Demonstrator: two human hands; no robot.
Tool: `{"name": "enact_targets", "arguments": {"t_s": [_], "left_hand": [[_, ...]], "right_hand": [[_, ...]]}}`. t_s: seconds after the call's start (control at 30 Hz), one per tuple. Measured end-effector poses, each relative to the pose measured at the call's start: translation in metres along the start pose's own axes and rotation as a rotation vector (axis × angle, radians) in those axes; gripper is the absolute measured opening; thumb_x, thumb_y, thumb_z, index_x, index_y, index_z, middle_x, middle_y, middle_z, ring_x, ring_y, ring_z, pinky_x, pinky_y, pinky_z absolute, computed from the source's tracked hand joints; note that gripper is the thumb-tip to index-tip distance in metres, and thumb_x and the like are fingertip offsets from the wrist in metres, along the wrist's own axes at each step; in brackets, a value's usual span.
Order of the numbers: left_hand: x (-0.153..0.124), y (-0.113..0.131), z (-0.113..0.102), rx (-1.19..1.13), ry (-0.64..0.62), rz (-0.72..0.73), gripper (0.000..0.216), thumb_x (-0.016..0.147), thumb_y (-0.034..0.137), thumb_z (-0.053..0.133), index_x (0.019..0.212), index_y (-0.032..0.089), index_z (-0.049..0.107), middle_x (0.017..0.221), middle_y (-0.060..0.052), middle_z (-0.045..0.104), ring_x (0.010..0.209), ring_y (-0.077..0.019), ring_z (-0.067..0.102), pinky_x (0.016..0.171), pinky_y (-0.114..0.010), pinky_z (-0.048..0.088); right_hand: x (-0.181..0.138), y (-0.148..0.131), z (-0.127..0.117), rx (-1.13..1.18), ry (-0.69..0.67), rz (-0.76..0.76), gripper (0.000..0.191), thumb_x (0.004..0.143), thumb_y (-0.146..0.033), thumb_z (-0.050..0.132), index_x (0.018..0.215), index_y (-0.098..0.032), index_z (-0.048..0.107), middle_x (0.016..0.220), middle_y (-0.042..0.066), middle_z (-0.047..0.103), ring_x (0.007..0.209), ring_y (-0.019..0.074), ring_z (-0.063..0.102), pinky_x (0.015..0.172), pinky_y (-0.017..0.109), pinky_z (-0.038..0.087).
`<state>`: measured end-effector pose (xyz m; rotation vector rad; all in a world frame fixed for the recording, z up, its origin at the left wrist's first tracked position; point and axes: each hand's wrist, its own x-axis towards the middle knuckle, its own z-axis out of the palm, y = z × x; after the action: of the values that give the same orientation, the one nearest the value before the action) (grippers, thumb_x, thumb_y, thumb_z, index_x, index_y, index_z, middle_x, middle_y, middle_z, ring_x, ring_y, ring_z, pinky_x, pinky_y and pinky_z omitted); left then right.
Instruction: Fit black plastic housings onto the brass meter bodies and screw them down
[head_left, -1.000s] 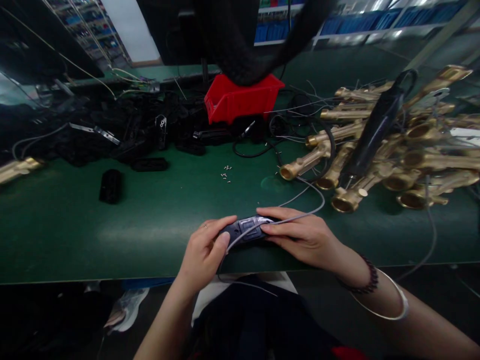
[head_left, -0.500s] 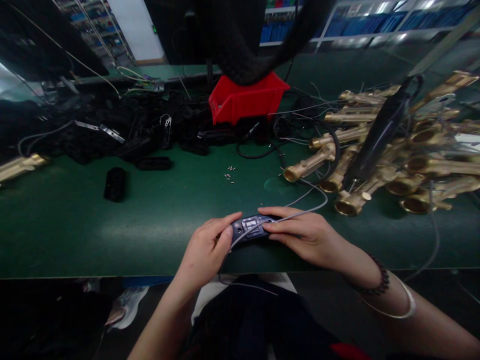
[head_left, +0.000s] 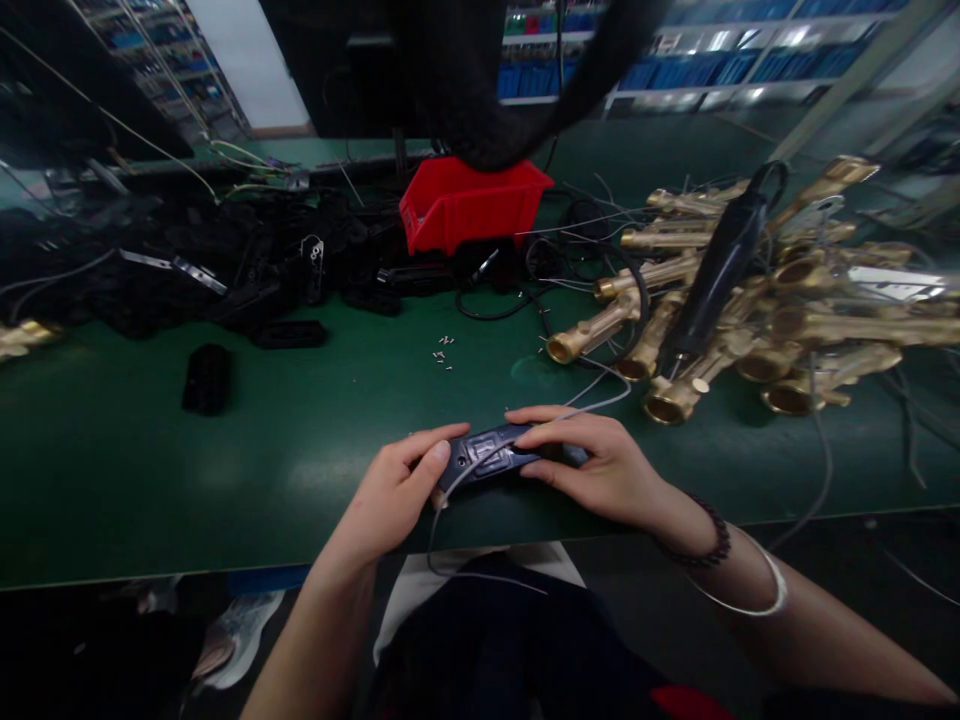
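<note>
A dark elongated plastic housing (head_left: 491, 456) lies between my hands near the front of the green table, a rectangular recess facing up. My left hand (head_left: 401, 485) grips its left end, thumb on top. The right end is held in my right hand (head_left: 596, 455), its fingers along the top and edge. A thin grey cable (head_left: 474, 468) runs lengthwise over the housing, passing under my right fingers. One end of that cable drops past the table edge toward my lap. The underside of the housing is hidden.
Several small screws (head_left: 444, 352) lie beyond my hands. A red bin (head_left: 480, 210) stands at the back, beside a heap of black parts (head_left: 262, 250). On the right are piled brass fittings (head_left: 585, 335), with a black electric screwdriver (head_left: 716, 270) hanging over them. A black housing (head_left: 206, 380) lies left.
The camera view has shifted, so the whole scene sits a little further left. Both hands keep their hold on the housing, and my right fingers have moved slightly along the cable.
</note>
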<state>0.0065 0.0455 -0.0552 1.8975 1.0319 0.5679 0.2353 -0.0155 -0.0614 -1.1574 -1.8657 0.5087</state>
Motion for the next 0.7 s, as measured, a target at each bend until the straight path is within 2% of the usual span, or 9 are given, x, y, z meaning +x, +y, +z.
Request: {"name": "enact_targets", "arguments": {"t_s": [0.07, 0.13, 0.2, 0.3, 0.43, 0.53, 0.63, 0.7], "left_hand": [[0.000, 0.001, -0.001, 0.008, -0.028, -0.003, 0.036, 0.089, 0.030, 0.040, 0.114, 0.022, 0.065, 0.107, -0.005, 0.070, 0.091, -0.0180, 0.066, 0.076, -0.029, 0.055], [-0.001, 0.003, 0.000, 0.076, -0.040, 0.046, 0.037, 0.090, 0.028, 0.038, 0.118, 0.021, 0.062, 0.108, -0.006, 0.069, 0.093, -0.0181, 0.064, 0.080, -0.031, 0.054], [-0.004, 0.005, 0.002, 0.206, 0.016, 0.132, 0.038, 0.091, 0.025, 0.037, 0.121, 0.020, 0.059, 0.106, -0.007, 0.068, 0.097, -0.0193, 0.062, 0.086, -0.036, 0.051], [-0.009, 0.004, 0.010, 0.378, 0.137, 0.278, 0.036, 0.092, 0.028, 0.041, 0.121, 0.017, 0.058, 0.106, -0.010, 0.066, 0.101, -0.0219, 0.059, 0.089, -0.039, 0.050], [-0.010, -0.002, 0.019, 0.420, 0.163, 0.344, 0.046, 0.086, 0.046, 0.054, 0.121, 0.016, 0.057, 0.105, -0.012, 0.067, 0.092, -0.0214, 0.064, 0.079, -0.033, 0.054], [-0.006, -0.005, 0.021, 0.412, 0.172, 0.324, 0.041, 0.086, 0.044, 0.054, 0.116, 0.018, 0.058, 0.102, -0.009, 0.069, 0.087, -0.0195, 0.066, 0.074, -0.030, 0.055], [-0.005, -0.004, 0.022, 0.385, 0.189, 0.324, 0.037, 0.084, 0.041, 0.057, 0.112, 0.018, 0.060, 0.100, -0.008, 0.069, 0.085, -0.0192, 0.067, 0.072, -0.029, 0.056], [-0.005, -0.003, 0.024, 0.374, 0.204, 0.329, 0.036, 0.082, 0.040, 0.059, 0.111, 0.018, 0.061, 0.098, -0.007, 0.070, 0.083, -0.0191, 0.067, 0.071, -0.029, 0.056]], "right_hand": [[0.001, -0.001, -0.001, -0.009, -0.005, 0.020, 0.019, 0.079, -0.017, 0.068, 0.098, -0.020, 0.067, 0.109, 0.008, 0.068, 0.096, 0.0212, 0.066, 0.079, 0.032, 0.057], [0.003, -0.002, -0.003, -0.029, -0.030, 0.012, 0.024, 0.078, -0.017, 0.070, 0.101, -0.021, 0.066, 0.107, 0.007, 0.068, 0.099, 0.0224, 0.065, 0.088, 0.036, 0.055], [0.005, -0.001, -0.003, -0.056, -0.044, 0.001, 0.028, 0.076, -0.016, 0.071, 0.103, -0.021, 0.066, 0.106, 0.006, 0.069, 0.102, 0.0235, 0.064, 0.094, 0.040, 0.051], [0.004, 0.002, 0.000, -0.086, -0.057, -0.006, 0.030, 0.076, -0.013, 0.070, 0.105, -0.021, 0.065, 0.108, 0.007, 0.068, 0.103, 0.0228, 0.063, 0.091, 0.037, 0.053], [0.001, -0.003, -0.004, -0.175, -0.099, -0.039, 0.032, 0.080, -0.012, 0.065, 0.111, -0.019, 0.063, 0.114, 0.008, 0.065, 0.105, 0.0212, 0.062, 0.090, 0.032, 0.053], [0.007, -0.025, -0.027, -0.291, -0.165, -0.065, 0.034, 0.085, -0.013, 0.058, 0.118, -0.019, 0.060, 0.109, 0.005, 0.068, 0.094, 0.0182, 0.067, 0.083, 0.027, 0.056], [0.033, -0.047, -0.049, -0.319, -0.025, -0.070, 0.017, 0.089, -0.017, 0.055, 0.101, -0.021, 0.067, 0.085, 0.000, 0.072, 0.067, 0.0124, 0.068, 0.063, 0.020, 0.055], [0.062, -0.046, -0.049, -0.330, 0.075, -0.030, 0.012, 0.088, -0.019, 0.057, 0.092, -0.020, 0.068, 0.081, 0.001, 0.072, 0.062, 0.0126, 0.066, 0.059, 0.021, 0.053]]}}
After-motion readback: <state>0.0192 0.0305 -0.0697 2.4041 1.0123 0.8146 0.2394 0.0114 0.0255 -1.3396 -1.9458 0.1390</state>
